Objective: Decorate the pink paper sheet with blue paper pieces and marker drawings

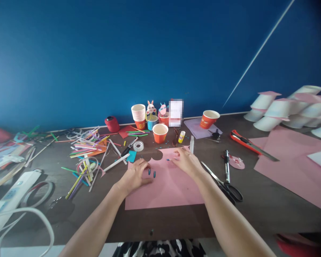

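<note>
A pink paper sheet (166,194) with curved cut-outs along its far edge lies flat on the dark table. My left hand (136,174) rests on its left part, fingers and thumb apart and holding nothing. Close to those fingertips lie two small dark-blue folded pieces (152,172). Over the upper right of the sheet is my right hand (186,161), fingers curled. A small blue piece (168,159) shows at its thumb tip and seems pinched there; the exact grip is partly hidden.
Scissors (226,185), a marker (227,166) and a red utility knife (253,145) lie to the right. Beyond the sheet stand an orange paper cup (160,134) and a glue stick (181,137). Colourful straws (89,144) pile up at left; white cups (273,110) stand far right.
</note>
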A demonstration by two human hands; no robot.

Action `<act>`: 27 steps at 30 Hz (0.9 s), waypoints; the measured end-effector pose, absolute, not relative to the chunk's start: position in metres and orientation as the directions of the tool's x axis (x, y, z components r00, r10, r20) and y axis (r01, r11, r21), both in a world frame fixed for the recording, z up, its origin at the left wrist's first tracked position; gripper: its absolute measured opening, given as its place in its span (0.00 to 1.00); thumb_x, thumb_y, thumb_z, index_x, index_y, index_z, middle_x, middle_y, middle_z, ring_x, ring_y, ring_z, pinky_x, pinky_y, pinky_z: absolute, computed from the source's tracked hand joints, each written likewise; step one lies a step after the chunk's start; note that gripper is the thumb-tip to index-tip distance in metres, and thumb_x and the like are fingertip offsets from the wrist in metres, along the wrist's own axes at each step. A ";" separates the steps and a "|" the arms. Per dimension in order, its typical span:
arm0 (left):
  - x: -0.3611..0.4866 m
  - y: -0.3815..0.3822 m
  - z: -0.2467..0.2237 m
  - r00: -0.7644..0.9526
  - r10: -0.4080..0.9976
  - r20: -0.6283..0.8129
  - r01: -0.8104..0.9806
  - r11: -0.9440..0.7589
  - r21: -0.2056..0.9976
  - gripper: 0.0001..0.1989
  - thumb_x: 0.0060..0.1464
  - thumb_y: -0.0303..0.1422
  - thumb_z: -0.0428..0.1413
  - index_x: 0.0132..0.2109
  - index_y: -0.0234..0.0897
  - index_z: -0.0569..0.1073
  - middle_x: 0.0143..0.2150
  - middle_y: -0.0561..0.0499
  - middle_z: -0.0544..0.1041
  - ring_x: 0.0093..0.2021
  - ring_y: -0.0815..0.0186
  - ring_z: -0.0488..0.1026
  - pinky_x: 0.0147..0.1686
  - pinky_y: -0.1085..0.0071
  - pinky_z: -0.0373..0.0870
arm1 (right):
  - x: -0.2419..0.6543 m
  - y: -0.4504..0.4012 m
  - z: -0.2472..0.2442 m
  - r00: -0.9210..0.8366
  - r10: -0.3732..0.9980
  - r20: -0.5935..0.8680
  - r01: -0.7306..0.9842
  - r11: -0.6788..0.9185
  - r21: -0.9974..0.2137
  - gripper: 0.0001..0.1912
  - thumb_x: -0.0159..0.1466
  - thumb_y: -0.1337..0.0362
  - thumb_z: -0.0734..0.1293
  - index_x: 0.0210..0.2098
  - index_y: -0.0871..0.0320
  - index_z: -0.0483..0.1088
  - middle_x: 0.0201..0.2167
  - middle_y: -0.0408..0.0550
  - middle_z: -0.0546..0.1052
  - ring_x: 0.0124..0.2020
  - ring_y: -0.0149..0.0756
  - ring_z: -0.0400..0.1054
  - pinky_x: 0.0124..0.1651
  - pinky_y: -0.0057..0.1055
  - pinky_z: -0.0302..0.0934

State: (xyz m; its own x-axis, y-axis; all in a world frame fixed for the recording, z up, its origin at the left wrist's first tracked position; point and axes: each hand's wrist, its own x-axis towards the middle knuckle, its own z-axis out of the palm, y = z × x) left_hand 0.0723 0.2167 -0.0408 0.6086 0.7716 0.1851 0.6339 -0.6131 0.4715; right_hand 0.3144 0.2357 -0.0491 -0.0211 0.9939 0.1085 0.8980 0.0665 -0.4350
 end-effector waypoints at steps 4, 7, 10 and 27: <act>0.076 0.213 -0.042 0.588 0.792 0.163 0.673 -0.591 0.445 0.17 0.44 0.42 0.59 0.37 0.36 0.67 0.35 0.49 0.68 0.37 0.62 0.66 0.40 0.66 0.64 | 0.311 0.232 -0.048 -0.057 0.998 0.038 0.909 0.068 -0.412 0.18 0.53 0.56 0.67 0.41 0.57 0.65 0.41 0.51 0.71 0.38 0.39 0.68 0.34 0.30 0.58; 0.080 0.211 -0.045 0.549 0.820 0.162 0.710 -0.560 0.427 0.17 0.43 0.42 0.60 0.35 0.36 0.67 0.34 0.50 0.68 0.36 0.63 0.67 0.39 0.66 0.64 | 0.309 0.231 -0.049 -0.087 0.996 0.030 0.907 0.092 -0.411 0.19 0.53 0.57 0.68 0.42 0.56 0.64 0.41 0.50 0.71 0.38 0.39 0.68 0.34 0.30 0.58; 0.082 0.209 -0.046 0.534 0.832 0.150 0.730 -0.543 0.415 0.15 0.43 0.41 0.60 0.33 0.35 0.67 0.32 0.50 0.68 0.35 0.64 0.67 0.38 0.67 0.65 | 0.308 0.230 -0.049 -0.113 0.994 0.017 0.897 0.109 -0.429 0.18 0.53 0.57 0.67 0.42 0.56 0.64 0.39 0.49 0.71 0.37 0.38 0.69 0.33 0.29 0.57; 0.081 0.211 -0.041 0.466 0.865 0.185 0.756 -0.498 0.424 0.05 0.52 0.26 0.49 0.32 0.35 0.69 0.32 0.50 0.70 0.34 0.66 0.68 0.36 0.70 0.64 | 0.309 0.219 -0.037 -0.360 0.932 -0.026 0.818 0.302 -0.489 0.20 0.54 0.60 0.67 0.46 0.52 0.63 0.45 0.47 0.68 0.40 0.37 0.68 0.36 0.29 0.59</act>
State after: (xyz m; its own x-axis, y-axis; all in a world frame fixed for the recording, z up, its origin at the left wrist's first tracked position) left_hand 0.0811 0.2111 -0.0415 0.4662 0.8651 0.1850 0.7564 -0.4982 0.4239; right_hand 0.3086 0.2189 -0.0372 -0.3604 0.9324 -0.0264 0.8182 0.3025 -0.4889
